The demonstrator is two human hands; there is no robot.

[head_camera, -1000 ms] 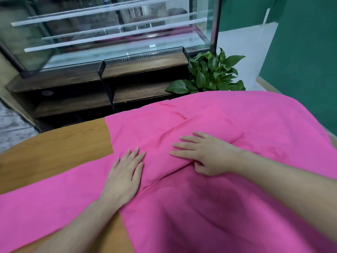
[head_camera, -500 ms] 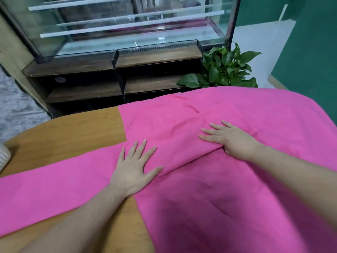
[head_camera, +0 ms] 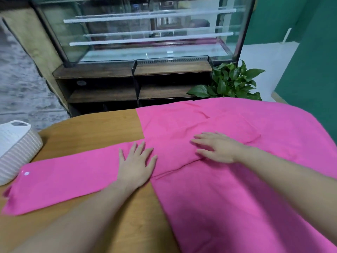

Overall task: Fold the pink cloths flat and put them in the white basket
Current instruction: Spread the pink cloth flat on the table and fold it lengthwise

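Head view: left hand (head_camera: 135, 164) lies palm-down on the pink cloth (head_camera: 228, 189), fingers straight and fanned apart, thumb out to the right. It sits at the spot where a long folded strip of the cloth runs off to the left across the wooden table (head_camera: 87, 132). Right hand (head_camera: 218, 147) is also flat on the cloth, fingers straight and slightly apart, pointing left, resting on a raised folded layer. Neither hand pinches or grips fabric; both just press down.

Cloth layout: the main body covers the right half of the table and drapes past its far and right edges. The folded layer under the right hand shows a diagonal crease running from near the left thumb up toward the right wrist. The strip's left end reaches the table's left side, just beside the white basket (head_camera: 17, 150) (whether the two touch I cannot tell). A small pale dot (head_camera: 26, 173) sits on the strip near that end.

The basket stands at the left edge of the table, partly cut off by the frame; what is inside cannot be made out.

Behind the table: a glass display case (head_camera: 145, 31) on dark wooden shelving (head_camera: 133, 84), a leafy green potted plant (head_camera: 231, 81) to its right, and a green wall (head_camera: 313, 61) on the far right.
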